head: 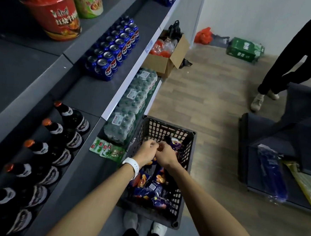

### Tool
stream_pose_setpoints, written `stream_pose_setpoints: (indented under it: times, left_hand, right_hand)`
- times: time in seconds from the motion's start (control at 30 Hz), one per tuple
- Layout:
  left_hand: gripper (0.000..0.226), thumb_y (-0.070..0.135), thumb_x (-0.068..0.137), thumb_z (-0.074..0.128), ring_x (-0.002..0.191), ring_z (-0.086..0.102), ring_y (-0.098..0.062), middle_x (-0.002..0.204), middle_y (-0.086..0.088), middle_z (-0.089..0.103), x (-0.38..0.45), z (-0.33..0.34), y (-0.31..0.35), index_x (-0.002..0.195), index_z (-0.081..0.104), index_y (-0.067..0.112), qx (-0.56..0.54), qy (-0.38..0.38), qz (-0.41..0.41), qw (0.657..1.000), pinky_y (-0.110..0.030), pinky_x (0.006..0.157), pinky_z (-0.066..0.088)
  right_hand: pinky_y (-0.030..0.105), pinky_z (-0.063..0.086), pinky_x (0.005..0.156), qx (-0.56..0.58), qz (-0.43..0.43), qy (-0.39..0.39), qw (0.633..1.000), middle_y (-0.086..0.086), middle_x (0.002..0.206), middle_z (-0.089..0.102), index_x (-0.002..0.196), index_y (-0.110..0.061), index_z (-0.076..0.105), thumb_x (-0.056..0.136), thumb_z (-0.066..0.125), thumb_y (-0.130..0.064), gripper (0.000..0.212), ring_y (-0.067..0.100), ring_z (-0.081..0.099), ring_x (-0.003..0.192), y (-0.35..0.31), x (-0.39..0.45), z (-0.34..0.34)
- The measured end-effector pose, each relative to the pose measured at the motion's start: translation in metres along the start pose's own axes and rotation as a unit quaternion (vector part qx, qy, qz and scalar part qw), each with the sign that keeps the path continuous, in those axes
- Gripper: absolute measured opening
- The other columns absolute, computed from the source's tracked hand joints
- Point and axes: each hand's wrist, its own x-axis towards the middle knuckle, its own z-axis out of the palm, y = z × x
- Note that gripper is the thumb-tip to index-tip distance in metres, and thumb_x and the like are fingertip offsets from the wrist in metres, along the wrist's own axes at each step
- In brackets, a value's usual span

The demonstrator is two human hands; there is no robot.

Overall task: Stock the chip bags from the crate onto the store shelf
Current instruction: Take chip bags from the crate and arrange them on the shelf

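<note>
Chip bags [155, 188] heaped in the dark crate [178, 224] on the floor beside the shelf [86, 150]. Left hand [146, 150] and right hand [164, 153] together above them, fingers curled. Grip on anything: cannot tell.

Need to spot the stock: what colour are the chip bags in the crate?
Mostly dark blue-purple chip bags with orange, in the head view.

A shop: long grey shelves [113, 104] at nine o'clock hold rows of cans [113, 49] and bottles [57, 140].

Blue cans [113, 49] carry the Pepsi roundel; other labels too blurred
</note>
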Motion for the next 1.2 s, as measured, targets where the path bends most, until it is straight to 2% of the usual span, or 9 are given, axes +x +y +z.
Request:
stream_pose_setpoints:
  times: [0.1, 0.3, 0.5, 0.63, 0.7, 0.77, 0.83, 1.07, 1.2]
  left_hand:
    - [0.032, 0.028, 0.102, 0.043, 0.112, 0.058, -0.022, 0.121, -0.008, 0.062, 0.027, 0.012, -0.032, 0.125, 0.057, 0.013, -0.004, -0.006, -0.028, 1.000, -0.037, 0.100, 0.046]
    - [0.030, 0.025, 0.103, 0.042, 0.111, 0.057, -0.019, 0.124, -0.006, 0.061, 0.083, 0.037, -0.095, 0.127, 0.056, 0.013, -0.005, -0.031, -0.064, 0.997, -0.031, 0.095, 0.044]
    - [0.028, 0.026, 0.103, 0.038, 0.098, 0.055, -0.016, 0.109, -0.002, 0.060, 0.144, 0.056, -0.144, 0.121, 0.055, 0.012, -0.013, -0.013, -0.094, 0.995, -0.026, 0.082, 0.039]
    - [0.033, 0.021, 0.097, 0.048, 0.109, 0.059, -0.031, 0.122, -0.015, 0.061, 0.187, 0.063, -0.177, 0.126, 0.047, 0.006, -0.018, 0.047, -0.174, 0.984, -0.036, 0.095, 0.045]
    - [0.049, 0.018, 0.092, 0.055, 0.120, 0.054, -0.036, 0.131, -0.020, 0.055, 0.210, 0.067, -0.196, 0.134, 0.039, -0.001, -0.013, 0.073, -0.203, 0.976, -0.037, 0.100, 0.043]
    - [0.064, 0.021, 0.087, 0.061, 0.128, 0.048, -0.037, 0.139, -0.022, 0.049, 0.233, 0.072, -0.216, 0.139, 0.034, -0.003, 0.012, 0.075, -0.215, 0.974, -0.041, 0.107, 0.039]
    - [0.061, 0.025, 0.082, 0.063, 0.125, 0.050, -0.037, 0.137, -0.021, 0.049, 0.252, 0.081, -0.227, 0.134, 0.042, -0.001, 0.044, 0.083, -0.215, 0.972, -0.039, 0.105, 0.041]
    - [0.053, 0.033, 0.088, 0.062, 0.128, 0.045, -0.034, 0.136, -0.014, 0.042, 0.268, 0.111, -0.218, 0.130, 0.042, 0.006, 0.167, 0.101, -0.149, 0.969, -0.044, 0.108, 0.032]
    - [0.069, 0.051, 0.098, 0.042, 0.144, 0.025, -0.030, 0.159, -0.012, 0.021, 0.288, 0.104, -0.231, 0.151, 0.026, 0.009, 0.070, 0.071, -0.142, 0.985, -0.042, 0.117, 0.024]
  right_hand:
    - [0.028, 0.044, 0.082, 0.010, 0.035, -0.026, 0.999, 0.007, 0.121, 0.065, 0.129, -0.011, 0.056, 0.093, 0.059, -0.027, 0.039, 0.023, 0.060, 0.111, 0.024, 0.020, 0.023]
    - [0.029, 0.049, 0.075, 0.010, 0.070, -0.038, 0.997, 0.003, 0.105, 0.069, 0.117, -0.016, 0.060, 0.091, 0.058, -0.025, 0.028, 0.019, 0.062, 0.093, 0.074, 0.069, 0.065]
    - [0.024, 0.048, 0.072, 0.034, 0.100, -0.045, 0.993, -0.001, 0.105, 0.066, 0.123, -0.016, 0.059, 0.093, 0.058, -0.028, 0.032, 0.015, 0.061, 0.091, 0.122, 0.123, 0.100]
    - [0.023, 0.046, 0.080, 0.035, 0.116, -0.050, 0.991, -0.003, 0.106, 0.064, 0.126, -0.016, 0.057, 0.093, 0.059, -0.026, 0.034, 0.013, 0.059, 0.094, 0.150, 0.157, 0.118]
    - [0.021, 0.044, 0.082, 0.026, 0.119, -0.053, 0.991, -0.003, 0.108, 0.065, 0.126, -0.017, 0.056, 0.093, 0.060, -0.026, 0.035, 0.013, 0.059, 0.096, 0.163, 0.171, 0.125]
    - [0.014, 0.042, 0.071, 0.020, 0.123, -0.063, 0.990, -0.010, 0.098, 0.060, 0.119, -0.022, 0.054, 0.094, 0.060, -0.024, 0.026, 0.005, 0.057, 0.084, 0.179, 0.183, 0.131]
    - [0.013, 0.039, 0.063, 0.010, 0.130, -0.065, 0.989, -0.015, 0.088, 0.056, 0.110, -0.026, 0.050, 0.093, 0.061, -0.023, 0.020, -0.001, 0.051, 0.074, 0.193, 0.195, 0.136]
    - [0.023, 0.038, 0.074, -0.029, 0.153, -0.061, 0.986, 0.007, 0.114, 0.068, 0.125, -0.012, 0.054, 0.095, 0.057, -0.025, 0.033, 0.022, 0.061, 0.097, 0.223, 0.218, 0.141]
    - [0.024, 0.042, 0.082, -0.028, 0.160, -0.060, 0.985, 0.008, 0.124, 0.065, 0.128, -0.013, 0.052, 0.094, 0.060, -0.027, 0.038, 0.023, 0.061, 0.112, 0.233, 0.224, 0.140]
